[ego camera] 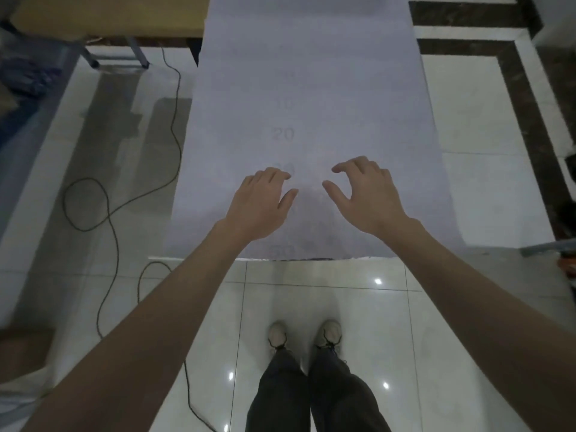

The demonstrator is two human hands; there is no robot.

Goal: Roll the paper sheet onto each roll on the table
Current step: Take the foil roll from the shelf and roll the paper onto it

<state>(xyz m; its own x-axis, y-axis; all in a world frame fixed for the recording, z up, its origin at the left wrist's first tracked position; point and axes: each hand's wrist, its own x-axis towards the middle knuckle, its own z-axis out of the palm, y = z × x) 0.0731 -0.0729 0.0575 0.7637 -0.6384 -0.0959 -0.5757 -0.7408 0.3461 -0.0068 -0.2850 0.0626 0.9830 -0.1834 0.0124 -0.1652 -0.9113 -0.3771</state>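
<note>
A long white paper sheet (311,88) lies flat on the tiled floor, running away from me, with faint numbers such as 10 and 20 printed down its middle. Its near end (296,255) stops just in front of my feet. My left hand (260,204) and my right hand (363,194) hover side by side over the near part of the sheet, palms down, fingers curled and apart, holding nothing. Whether the fingertips touch the paper is unclear. No roll is visible.
A black cable (109,213) loops over the floor left of the sheet. A table with metal legs (93,57) stands at the far left. Dark border tiles (530,120) run along the right. My shoes (305,335) stand close to the sheet's end.
</note>
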